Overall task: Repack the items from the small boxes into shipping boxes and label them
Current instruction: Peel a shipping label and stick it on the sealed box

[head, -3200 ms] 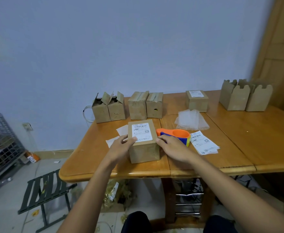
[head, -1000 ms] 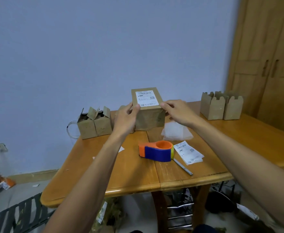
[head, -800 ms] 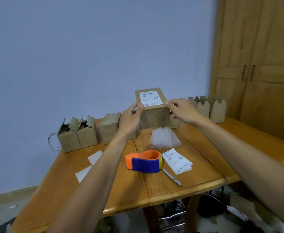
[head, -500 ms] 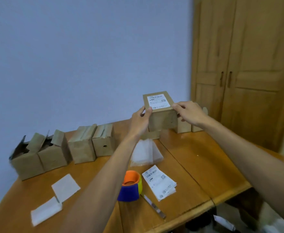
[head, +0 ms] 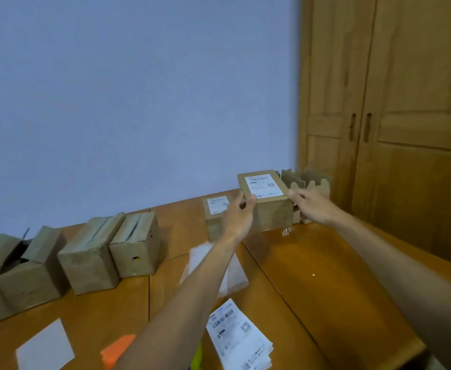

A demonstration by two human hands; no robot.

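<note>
A sealed brown shipping box (head: 269,209) with a white label on top is held at the far side of the wooden table (head: 325,276), low over it or just touching it. My left hand (head: 239,216) grips its left side and my right hand (head: 309,205) grips its right side. Just to its left stands another labelled box (head: 215,213), partly hidden by my left hand. Behind my right hand are open small boxes (head: 309,181) with notched flaps.
Several small boxes (head: 136,244) line the back left, the leftmost ones open (head: 18,271). Clear plastic bags (head: 232,273), a stack of shipping labels (head: 240,335), white backing paper (head: 45,348) and an orange tape dispenser (head: 117,349) lie near me. A wooden wardrobe (head: 392,116) stands at right.
Both hands lifted the labelled box from the table's near middle and carried it right and far, down beside the other labelled box. My view turned right.
</note>
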